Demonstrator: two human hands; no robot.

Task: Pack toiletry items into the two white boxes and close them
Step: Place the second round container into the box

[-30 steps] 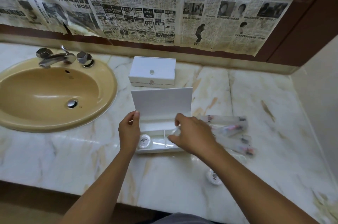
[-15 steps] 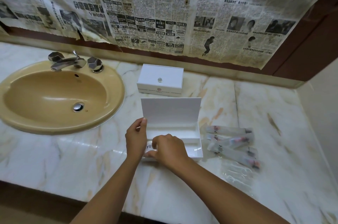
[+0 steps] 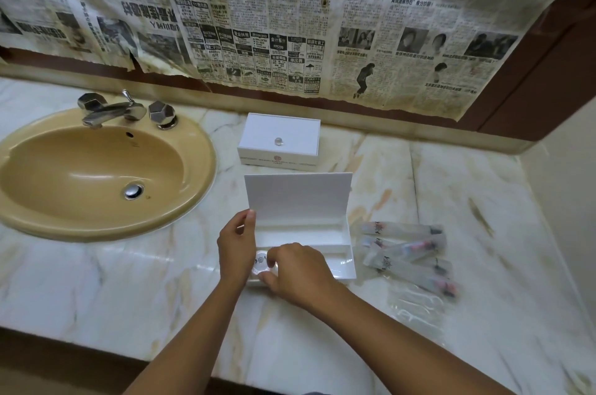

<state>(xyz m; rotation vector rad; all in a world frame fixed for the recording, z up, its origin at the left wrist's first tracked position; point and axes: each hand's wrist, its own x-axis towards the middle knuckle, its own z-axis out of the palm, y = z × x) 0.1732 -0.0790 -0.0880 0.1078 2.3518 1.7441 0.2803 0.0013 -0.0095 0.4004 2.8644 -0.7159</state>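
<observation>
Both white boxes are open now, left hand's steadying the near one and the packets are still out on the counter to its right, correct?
Not quite: in the head view only the near box is open; the far box is closed. The rest holds: left hand, packets.

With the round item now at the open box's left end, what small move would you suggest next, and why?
Probably release the round packet from the right hand into the open box, then reach for the wrapped tubes on the counter beside it. The left hand already steadies the box's left edge.
</observation>
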